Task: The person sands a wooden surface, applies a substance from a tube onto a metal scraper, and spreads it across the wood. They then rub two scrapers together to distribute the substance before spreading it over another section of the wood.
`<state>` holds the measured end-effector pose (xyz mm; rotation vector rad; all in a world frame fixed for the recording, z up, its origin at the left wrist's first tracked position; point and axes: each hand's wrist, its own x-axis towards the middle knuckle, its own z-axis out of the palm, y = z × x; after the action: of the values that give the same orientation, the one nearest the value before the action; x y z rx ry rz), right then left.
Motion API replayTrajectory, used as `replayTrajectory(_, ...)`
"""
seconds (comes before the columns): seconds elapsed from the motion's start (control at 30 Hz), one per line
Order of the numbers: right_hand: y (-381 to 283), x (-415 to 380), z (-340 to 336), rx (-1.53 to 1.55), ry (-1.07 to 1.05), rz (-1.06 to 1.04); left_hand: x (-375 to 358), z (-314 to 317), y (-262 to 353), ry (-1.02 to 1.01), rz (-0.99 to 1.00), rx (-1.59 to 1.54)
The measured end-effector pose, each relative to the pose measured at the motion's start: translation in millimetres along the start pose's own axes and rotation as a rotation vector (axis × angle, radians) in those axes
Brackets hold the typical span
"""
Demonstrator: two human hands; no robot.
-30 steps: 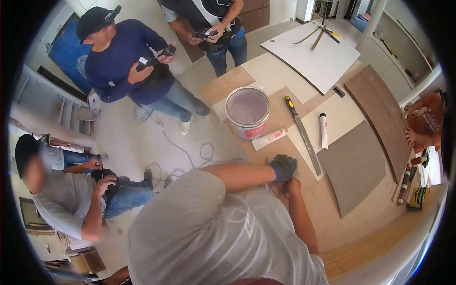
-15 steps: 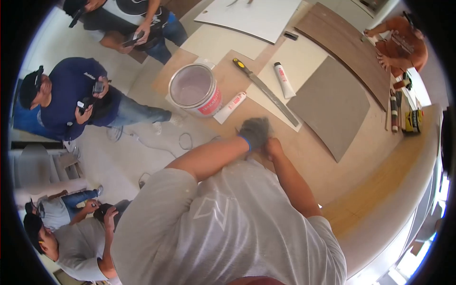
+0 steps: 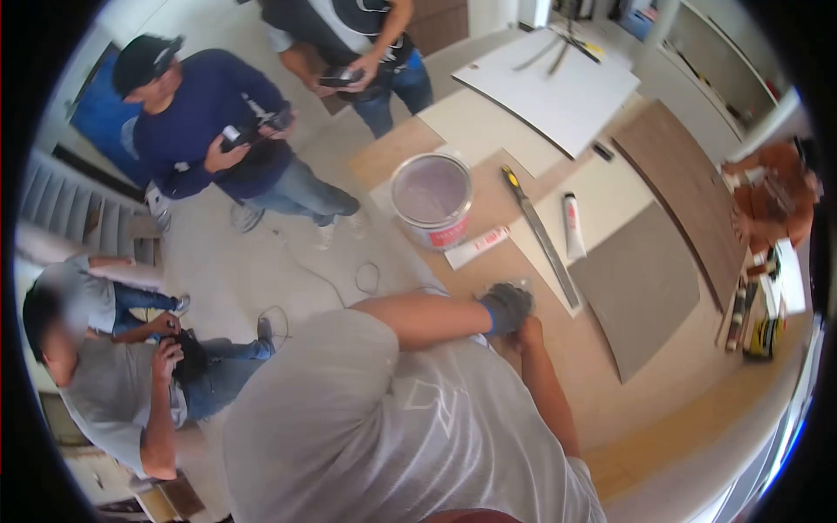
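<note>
My left hand [image 3: 506,308] wears a grey glove with a blue cuff and is closed over the near part of the worktable [image 3: 488,277]. A small pale, shiny patch shows just beyond its knuckles; I cannot tell what the fingers hold. Bare and curled, my right hand [image 3: 528,335] is right beside the glove, partly behind it. Past the hands lie a white tube [image 3: 477,247] with red print and a long file [image 3: 542,235] with a yellow and black handle. An open paint can [image 3: 432,199] stands to their left, with greyish-mauve contents.
A second tube [image 3: 573,225] lies near a grey sheet [image 3: 641,288]. Farther off are a brown board [image 3: 684,196] and a white panel [image 3: 549,83]. A yellow and black can [image 3: 762,338] stands at right. Several people stand around; a cable [image 3: 318,272] crosses the floor.
The view has turned, so the table and its things appear farther right and lower. My hands stay close together, both closed, over the near part of the table.
</note>
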<state>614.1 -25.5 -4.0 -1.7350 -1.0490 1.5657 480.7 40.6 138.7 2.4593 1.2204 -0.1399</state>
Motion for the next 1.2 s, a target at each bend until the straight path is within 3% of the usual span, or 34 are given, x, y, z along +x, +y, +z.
replayTrajectory(0.03, -6, -2, 7, 0.551, -0.033, 0.121, 5, -12, 1, 0.021, -0.007, -0.004)
replayTrajectory(0.13, -63, -31, 12, 0.647, -0.050, 0.262, 3, -26, -14, 0.071, 0.108, 0.017)
replayTrajectory(0.3, -31, -14, 3, 0.598, -0.064, 0.298, -31, -37, -32, -0.134, 0.139, -0.063)
replayTrajectory(0.4, -30, -15, 5, 0.635, -0.070, 0.329, -58, -37, -52, -0.148, 0.200, -0.100)
replayTrajectory(0.5, -37, -22, 7, 0.631, -0.022, 0.343, -95, -45, -78, -0.083, 0.144, -0.176)
replayTrajectory(0.73, -46, -28, 7, 0.625, 0.027, 0.372, -146, -74, -167, -0.216, 0.016, -0.281)
replayTrajectory(0.83, -54, -28, 13, 0.568, 0.109, 0.399, -150, -70, -202, -0.392, -0.101, -0.205)
replayTrajectory(0.93, -67, -33, 20, 0.564, 0.186, 0.447, -161, -53, -240, -0.208, 0.024, -0.348)
replayTrajectory(1.0, -74, -37, 25, 0.546, 0.218, 0.442, -154, -27, -266, -0.206, 0.039, -0.350)
replayTrajectory(1.2, -80, -34, 33, 0.454, 0.314, 0.431, -148, -23, -317, -0.233, 0.059, -0.368)
